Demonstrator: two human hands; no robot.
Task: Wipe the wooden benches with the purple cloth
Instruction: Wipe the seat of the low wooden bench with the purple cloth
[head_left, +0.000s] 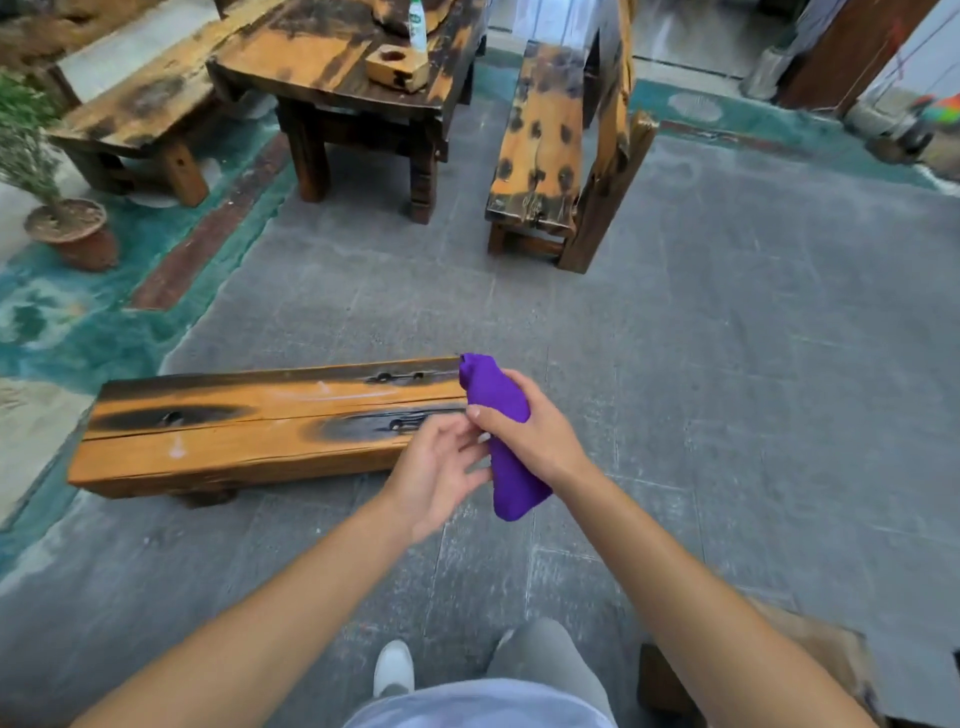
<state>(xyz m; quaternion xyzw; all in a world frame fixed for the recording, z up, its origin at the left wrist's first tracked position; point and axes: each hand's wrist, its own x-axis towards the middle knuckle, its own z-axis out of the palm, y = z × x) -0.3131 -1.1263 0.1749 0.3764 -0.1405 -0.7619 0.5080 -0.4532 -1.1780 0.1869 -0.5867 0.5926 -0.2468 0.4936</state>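
Observation:
My right hand (524, 431) grips a bunched purple cloth (511, 483) around its middle, held in the air above the right end of a low wooden bench (249, 431). The cloth sticks out above and below my fist. My left hand (441, 467) hovers just left of the cloth, palm up, fingers relaxed and close to its lower part, holding nothing. Farther off stand a long bench with a backrest (545, 140) at centre right and another bench (140, 114) at the far left.
A wooden table (332, 62) with a white bottle (417, 26) and a wooden block (397, 67) stands between the far benches. A potted plant (72, 228) sits at left. Grey paved floor lies around me. Another wooden piece (779, 670) is by my right leg.

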